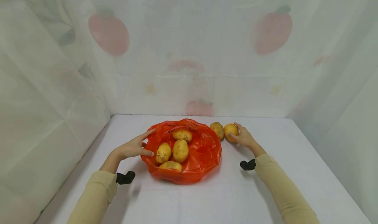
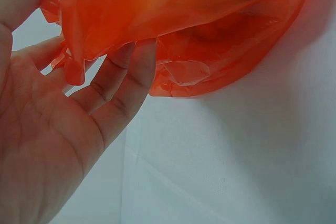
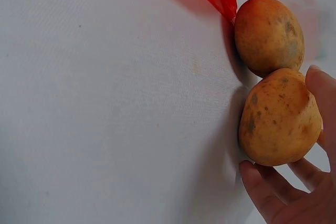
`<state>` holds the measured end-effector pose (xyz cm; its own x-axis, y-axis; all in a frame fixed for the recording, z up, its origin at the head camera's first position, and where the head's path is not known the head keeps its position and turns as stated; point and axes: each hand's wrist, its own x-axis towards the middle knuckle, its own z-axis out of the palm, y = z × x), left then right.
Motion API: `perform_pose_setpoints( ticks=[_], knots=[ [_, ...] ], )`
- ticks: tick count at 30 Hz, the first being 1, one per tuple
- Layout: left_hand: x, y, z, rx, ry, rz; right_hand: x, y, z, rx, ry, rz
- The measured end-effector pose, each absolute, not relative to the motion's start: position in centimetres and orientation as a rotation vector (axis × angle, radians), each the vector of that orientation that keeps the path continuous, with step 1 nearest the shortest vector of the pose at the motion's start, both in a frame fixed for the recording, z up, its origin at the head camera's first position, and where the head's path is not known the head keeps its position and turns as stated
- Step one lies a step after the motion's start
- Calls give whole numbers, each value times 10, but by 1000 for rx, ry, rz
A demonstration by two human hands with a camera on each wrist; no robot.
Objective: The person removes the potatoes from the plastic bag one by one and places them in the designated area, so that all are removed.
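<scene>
"Two beige sleeves come in nearest, both on the near side of the bag, one to its left and one to its right. A black piece juts from each cuff."

"What is the bag like?"

"Red, thin and crinkled, sitting with its mouth wide on the white table. Dark lettering shows on its far inner side."

"Anything in it?"

"Four potatoes: one toward the far side, two in the middle, one low by the near rim. They all sit left of the bag's centre."

"And the left hand?"

"At the bag's left rim. Thumb and forefinger are spread, both reaching over the edge; from the left wrist, the other fingers lie against the outside of the film, with a fold hanging by the palm."

"The right hand?"

"To the right of the bag, toward its far end. Thumb and fingers curve round a potato, gripping it from the sides."

"Is that one by itself?"

"No, it touches a second potato, which lies between it and the bag. I cannot tell whether that one touches the film."

"Behind?"

"Beyond the bag, a pale sheet with blurred red prints."
</scene>
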<state>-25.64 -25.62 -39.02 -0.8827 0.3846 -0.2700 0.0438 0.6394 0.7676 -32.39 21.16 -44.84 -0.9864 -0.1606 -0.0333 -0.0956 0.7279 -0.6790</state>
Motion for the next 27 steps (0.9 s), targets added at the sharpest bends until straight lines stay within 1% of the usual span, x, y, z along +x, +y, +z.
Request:
perform_pose_setpoints(
  ticks=[7,17,27],
  knots=[
    [-257,-256,-390,332,2448,1141,-321,215,-447,-245,2830,-1146],
    [-255,-256,-388,351,2441,1143,-318,218,-445,-379,2971,-1196],
    [-257,-258,-391,333,2453,1123,-313,211,-437,-441,3033,-1290]
  ],
)
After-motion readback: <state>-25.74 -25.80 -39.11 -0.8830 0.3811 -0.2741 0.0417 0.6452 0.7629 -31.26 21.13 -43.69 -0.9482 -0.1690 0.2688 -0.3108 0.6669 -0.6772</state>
